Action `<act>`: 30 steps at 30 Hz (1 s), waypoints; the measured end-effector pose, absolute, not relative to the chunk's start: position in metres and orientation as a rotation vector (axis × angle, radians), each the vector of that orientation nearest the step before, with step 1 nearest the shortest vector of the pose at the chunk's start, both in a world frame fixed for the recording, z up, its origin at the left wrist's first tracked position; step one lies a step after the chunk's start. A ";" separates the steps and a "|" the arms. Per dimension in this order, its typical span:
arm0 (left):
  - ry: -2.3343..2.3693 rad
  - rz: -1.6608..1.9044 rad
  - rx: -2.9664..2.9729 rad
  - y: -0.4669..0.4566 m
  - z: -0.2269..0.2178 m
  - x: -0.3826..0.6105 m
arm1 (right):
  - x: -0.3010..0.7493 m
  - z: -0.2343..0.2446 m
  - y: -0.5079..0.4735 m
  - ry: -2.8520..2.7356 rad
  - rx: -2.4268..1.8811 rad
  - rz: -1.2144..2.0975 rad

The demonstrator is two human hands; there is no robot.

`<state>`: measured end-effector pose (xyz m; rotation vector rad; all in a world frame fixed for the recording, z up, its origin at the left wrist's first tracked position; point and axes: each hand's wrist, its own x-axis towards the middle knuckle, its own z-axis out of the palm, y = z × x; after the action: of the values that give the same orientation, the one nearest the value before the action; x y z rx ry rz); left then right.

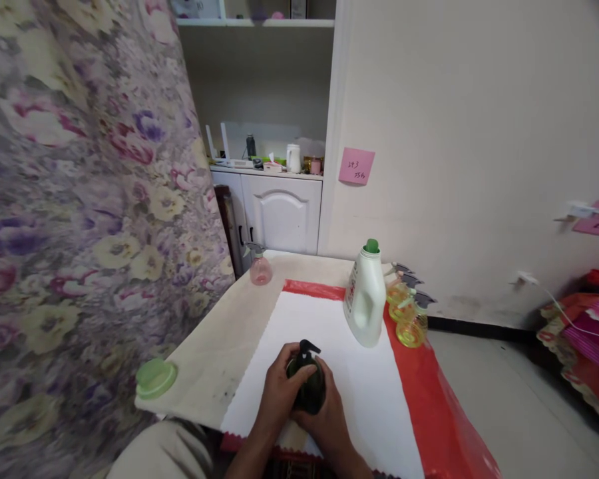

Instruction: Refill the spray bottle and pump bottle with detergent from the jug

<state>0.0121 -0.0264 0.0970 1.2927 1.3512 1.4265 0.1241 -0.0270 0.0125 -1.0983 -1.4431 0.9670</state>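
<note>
Both hands close around a small dark green spray bottle [308,386] that stands upright on the white sheet [349,372] near the front edge of the desk [219,346]. The left hand [278,394] wraps the bottle's left side, its grip shut on the body with the thumb near the neck; the right hand [328,418] cups the right and lower side, its grip likewise closed on the bottle. The black trigger head [308,348] pokes out above the fingers. What the dark bottle contains cannot be told through its wall.

Behind it on the sheet stands a tall white jug [365,299] with a green cap [372,245]; it is opaque, so its contents are hidden. Just to the right of the jug, on the red cloth [429,399] under the sheet, a cluster of clear yellow spray bottles [408,318] with grey heads sits close together; whether the yellow is liquid or tinted plastic cannot be told. Well apart, at the back left of the desk, is a clear pink spray bottle [259,267]. A pale green lid [156,378] lies at the front left corner. A flowered curtain [80,199] hangs to the left, and a pink note [356,165] is stuck on the wall.
</note>
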 end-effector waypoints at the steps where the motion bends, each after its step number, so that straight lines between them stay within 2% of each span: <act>1: 1.327 1.403 1.308 -0.027 0.096 0.010 | 0.124 0.013 -0.027 -1.449 -1.110 0.970; 6: 1.197 1.317 1.366 -0.030 0.095 0.004 | 0.124 0.014 -0.027 -1.465 -1.074 0.979; 12: 1.415 1.459 1.244 -0.028 0.098 0.019 | 0.123 0.012 -0.026 -1.444 -1.095 0.985; 19: 1.206 1.339 1.306 -0.033 0.095 0.006 | 0.123 0.014 -0.026 -1.467 -1.061 0.977; 30: 1.036 1.681 0.998 -0.024 0.126 0.013 | 0.125 0.010 -0.025 -1.467 -1.126 1.041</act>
<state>0.0126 -0.0237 0.1264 0.9976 1.0360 1.6813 0.1248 -0.0247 0.0104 -1.1256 -1.4672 1.0413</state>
